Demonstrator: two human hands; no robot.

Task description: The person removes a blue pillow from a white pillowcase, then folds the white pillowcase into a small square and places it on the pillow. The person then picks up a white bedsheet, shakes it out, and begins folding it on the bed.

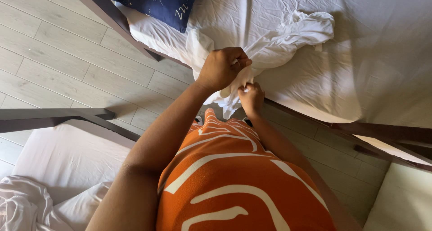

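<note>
The left hand [222, 68] is raised at the bed's edge, knuckles up, its grip closed in a fist on a bunch of the white cloth [288, 37]. Just below and to its right, the right hand [251, 97] reaches up with the wrist bent, its grip pinching a lower fold of the same cloth. The cloth lies crumpled on the bed [369, 64] and trails off its near edge between the two hands. The bed carries a rumpled white sheet in a dark frame, with a navy pillow [155, 1] at its top left corner. Pale wood-look planks make up the floor [54, 55]. Another white-sheeted bed [58, 163] sits at lower left.
</note>
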